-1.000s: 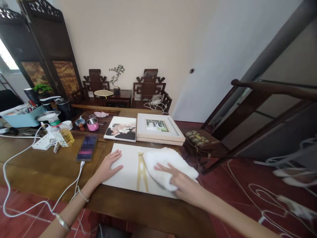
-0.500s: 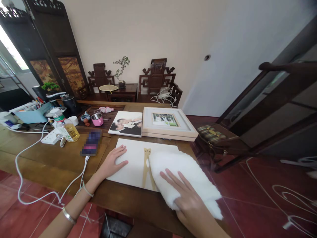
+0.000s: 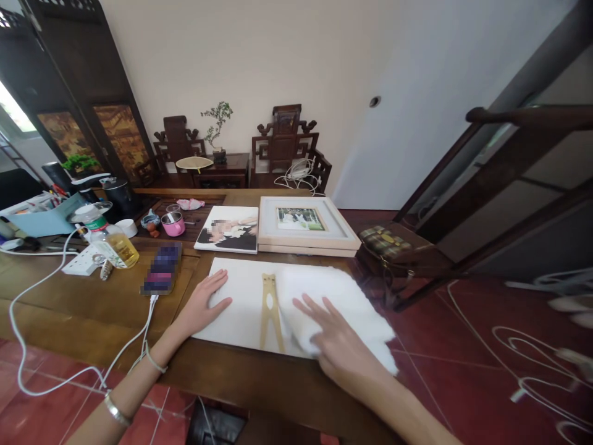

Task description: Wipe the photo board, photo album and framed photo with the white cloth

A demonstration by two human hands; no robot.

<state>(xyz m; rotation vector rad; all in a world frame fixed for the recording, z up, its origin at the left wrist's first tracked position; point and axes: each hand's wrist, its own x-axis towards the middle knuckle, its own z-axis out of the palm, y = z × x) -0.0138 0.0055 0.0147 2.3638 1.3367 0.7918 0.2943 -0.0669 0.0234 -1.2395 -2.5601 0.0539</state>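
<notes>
A white board (image 3: pixel 236 309) lies flat on the wooden table, with a flat tan two-legged piece (image 3: pixel 269 303) across its middle; it looks like the back of a picture frame with its stand. My left hand (image 3: pixel 207 301) rests on the board's left side, fingers stretched and thumb apart. Over the right part of the board spreads a fluffy white cloth (image 3: pixel 354 300). On top of it lies my right hand (image 3: pixel 331 337), slightly blurred, with several fingers spread and the palm side against the cloth. The board's right edge is hidden under the cloth.
Behind the board lie a photo panel (image 3: pixel 227 230) and a framed picture (image 3: pixel 308 225). To the left are a phone (image 3: pixel 160 269) on a white cable, a bottle (image 3: pixel 111 238), a power strip (image 3: pixel 83 259) and a pink cup (image 3: pixel 173 224). A chair (image 3: pixel 445 259) stands right.
My right hand and the white cloth have moved away from me, up the board, uncovering more of the tan piece. My left hand stays put on the board. The view has shifted slightly right.
</notes>
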